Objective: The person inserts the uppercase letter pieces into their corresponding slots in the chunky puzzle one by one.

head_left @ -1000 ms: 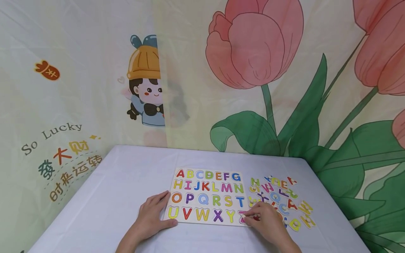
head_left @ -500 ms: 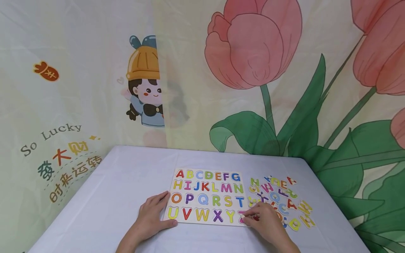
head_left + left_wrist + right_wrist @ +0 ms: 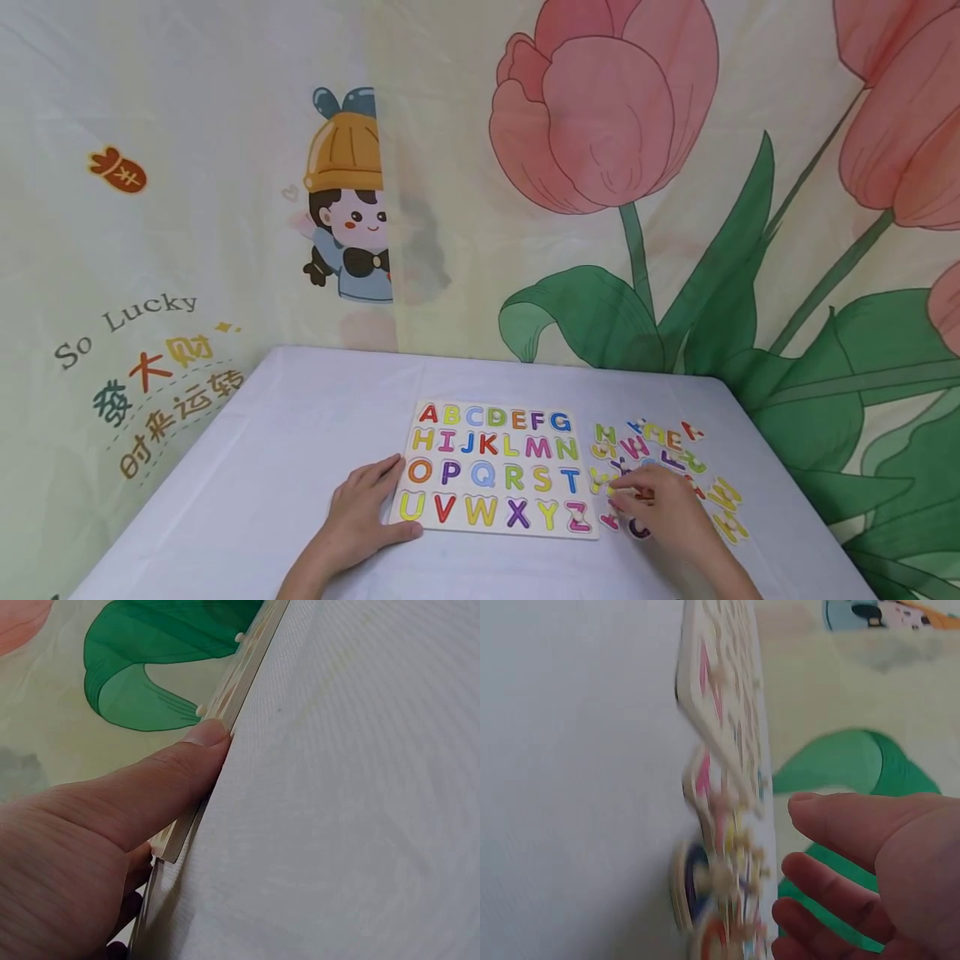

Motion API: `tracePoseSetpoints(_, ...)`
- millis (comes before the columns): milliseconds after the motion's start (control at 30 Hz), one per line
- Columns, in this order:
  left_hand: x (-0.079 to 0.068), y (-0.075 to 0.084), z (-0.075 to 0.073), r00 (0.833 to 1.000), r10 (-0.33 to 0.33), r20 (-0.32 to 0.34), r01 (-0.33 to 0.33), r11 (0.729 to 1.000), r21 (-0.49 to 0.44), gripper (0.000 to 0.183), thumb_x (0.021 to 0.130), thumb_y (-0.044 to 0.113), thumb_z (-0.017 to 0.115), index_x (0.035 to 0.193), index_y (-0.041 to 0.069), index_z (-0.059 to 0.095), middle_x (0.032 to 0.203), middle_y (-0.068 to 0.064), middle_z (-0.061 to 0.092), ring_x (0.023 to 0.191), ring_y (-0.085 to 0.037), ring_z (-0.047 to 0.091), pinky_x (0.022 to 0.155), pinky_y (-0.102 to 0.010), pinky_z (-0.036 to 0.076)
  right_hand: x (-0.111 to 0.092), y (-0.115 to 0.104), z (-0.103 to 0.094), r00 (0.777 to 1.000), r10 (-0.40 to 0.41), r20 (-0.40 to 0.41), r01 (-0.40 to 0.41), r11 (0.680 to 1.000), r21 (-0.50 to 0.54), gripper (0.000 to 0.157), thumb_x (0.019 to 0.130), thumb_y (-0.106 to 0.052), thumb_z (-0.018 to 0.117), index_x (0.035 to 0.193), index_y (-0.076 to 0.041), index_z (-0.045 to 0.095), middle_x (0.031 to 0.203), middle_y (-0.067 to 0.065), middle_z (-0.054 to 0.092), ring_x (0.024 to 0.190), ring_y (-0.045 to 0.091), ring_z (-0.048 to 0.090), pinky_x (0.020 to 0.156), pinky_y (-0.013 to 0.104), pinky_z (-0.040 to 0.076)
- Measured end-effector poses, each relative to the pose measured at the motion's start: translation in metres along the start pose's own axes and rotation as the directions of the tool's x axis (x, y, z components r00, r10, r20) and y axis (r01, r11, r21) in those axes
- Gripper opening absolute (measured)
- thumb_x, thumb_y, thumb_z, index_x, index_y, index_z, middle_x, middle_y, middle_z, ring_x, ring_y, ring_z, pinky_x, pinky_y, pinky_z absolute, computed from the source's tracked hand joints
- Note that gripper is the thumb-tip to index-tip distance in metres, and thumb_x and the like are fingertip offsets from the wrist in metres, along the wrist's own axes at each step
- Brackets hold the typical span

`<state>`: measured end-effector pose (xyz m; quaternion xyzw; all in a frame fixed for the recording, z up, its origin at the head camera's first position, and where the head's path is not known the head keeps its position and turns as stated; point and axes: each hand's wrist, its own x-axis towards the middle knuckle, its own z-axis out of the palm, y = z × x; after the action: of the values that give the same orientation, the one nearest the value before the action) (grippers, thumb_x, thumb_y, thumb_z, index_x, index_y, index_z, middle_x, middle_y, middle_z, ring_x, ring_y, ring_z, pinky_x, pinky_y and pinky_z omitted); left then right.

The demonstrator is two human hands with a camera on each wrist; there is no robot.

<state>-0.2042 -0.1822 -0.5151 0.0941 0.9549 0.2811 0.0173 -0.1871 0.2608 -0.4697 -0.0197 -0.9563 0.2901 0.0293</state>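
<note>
Poising an empty, loose-fingered right hand [image 3: 662,505] over letter pieces [image 3: 634,447] at lower right, nearer these than the unclenched left hand [image 3: 358,515] touching the lower-left corner of the letter board [image 3: 498,463], lying longways left-to-right at lower centre.

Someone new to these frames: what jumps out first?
Probably the huge pink tulip on the backdrop, right of centre in the head view. Next, the colourful alphabet board on the white table, left hand at its near-left corner. Then the loose letters scattered right of the board, partly hidden by the right hand.
</note>
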Motion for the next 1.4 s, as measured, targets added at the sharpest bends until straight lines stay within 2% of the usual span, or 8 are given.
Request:
tracePoseSetpoints(167,0.000,0.000,0.000,1.000,0.003,-0.002,-0.003,1.000,-0.002,0.111,0.073,0.064,0.090,0.162,0.013,0.046,0.168,-0.005,0.041,0.149,-0.036,0.035,0.121,-0.066,0.028,0.013,0.031,-0.021,0.996,-0.042,-0.085,0.035,0.996,-0.086,0.021,0.092,-0.022,0.085,0.110,-0.011,0.084,0.112,0.010,0.075,0.102,0.033,0.069,0.085,0.051,0.060)
tracePoseSetpoints(267,0.000,0.001,-0.001,1.000,0.008,-0.005,-0.008,1.000,-0.005,0.111,0.073,0.063,0.090,0.162,0.012,0.047,0.168,-0.005,0.042,0.149,-0.035,0.035,0.121,-0.065,0.027,0.019,0.045,-0.029,0.993,-0.026,-0.112,0.017,0.996,-0.087,0.026,0.093,-0.022,0.083,0.114,-0.005,0.082,0.116,0.017,0.073,0.105,0.038,0.070,0.086,0.056,0.060)
tracePoseSetpoints(467,0.000,0.001,-0.001,1.000,0.011,-0.011,-0.012,1.000,-0.006,0.110,0.073,0.062,0.091,0.161,0.012,0.048,0.167,-0.005,0.042,0.149,-0.035,0.035,0.121,-0.065,0.027,0.031,0.057,-0.033,0.995,0.034,-0.094,-0.041,0.997,-0.068,0.035,0.093,-0.028,0.084,0.116,-0.002,0.080,0.113,0.016,0.071,0.102,0.033,0.069,0.082,0.050,0.061)
tracePoseSetpoints(733,0.001,0.002,0.001,1.000,0.000,-0.001,0.000,1.000,-0.003,0.111,0.073,0.062,0.091,0.162,0.013,0.047,0.167,-0.005,0.042,0.150,-0.035,0.035,0.121,-0.065,0.027,0.039,0.062,-0.026,0.995,0.052,-0.084,-0.060,0.994,-0.094,0.024,0.091,-0.021,0.085,0.106,-0.004,0.083,0.101,0.009,0.070,0.093,0.025,0.065,0.083,0.049,0.057)
tracePoseSetpoints(900,0.002,0.002,0.002,1.000,-0.013,0.002,0.013,1.000,0.000,0.112,0.072,0.063,0.091,0.162,0.014,0.046,0.168,-0.005,0.041,0.150,-0.035,0.034,0.121,-0.065,0.027,0.042,0.066,-0.024,0.993,0.075,-0.087,-0.083,0.993,-0.086,0.026,0.093,-0.024,0.084,0.108,-0.003,0.082,0.100,0.008,0.071,0.091,0.024,0.064,0.080,0.045,0.056)
tracePoseSetpoints(1200,0.002,0.000,0.002,1.000,-0.028,0.003,0.028,1.000,0.004,0.113,0.072,0.064,0.091,0.162,0.014,0.046,0.168,-0.005,0.041,0.150,-0.035,0.035,0.121,-0.066,0.027,0.044,0.066,-0.024,0.994,0.069,-0.090,-0.077,0.993,-0.085,0.027,0.094,-0.028,0.084,0.106,-0.004,0.083,0.098,0.007,0.069,0.088,0.022,0.062,0.071,0.032,0.051)
tracePoseSetpoints(1300,0.002,0.000,0.002,1.000,-0.027,0.005,0.027,1.000,0.004,0.113,0.072,0.064,0.091,0.162,0.014,0.046,0.168,-0.006,0.041,0.150,-0.035,0.035,0.121,-0.066,0.027,0.043,0.061,-0.023,0.993,0.044,-0.108,-0.054,0.994,-0.093,0.024,0.093,-0.024,0.084,0.105,-0.004,0.083,0.096,0.007,0.070,0.087,0.022,0.063,0.070,0.032,0.052)
tracePoseSetpoints(1400,0.001,0.001,0.001,1.000,-0.027,0.007,0.026,1.000,0.002,0.113,0.072,0.064,0.091,0.162,0.013,0.046,0.168,-0.006,0.041,0.149,-0.035,0.035,0.121,-0.066,0.027,0.042,0.053,-0.023,0.991,0.006,-0.131,-0.019,0.995,-0.101,0.022,0.093,-0.021,0.084,0.105,-0.003,0.083,0.096,0.008,0.072,0.087,0.023,0.066,0.072,0.037,0.058)
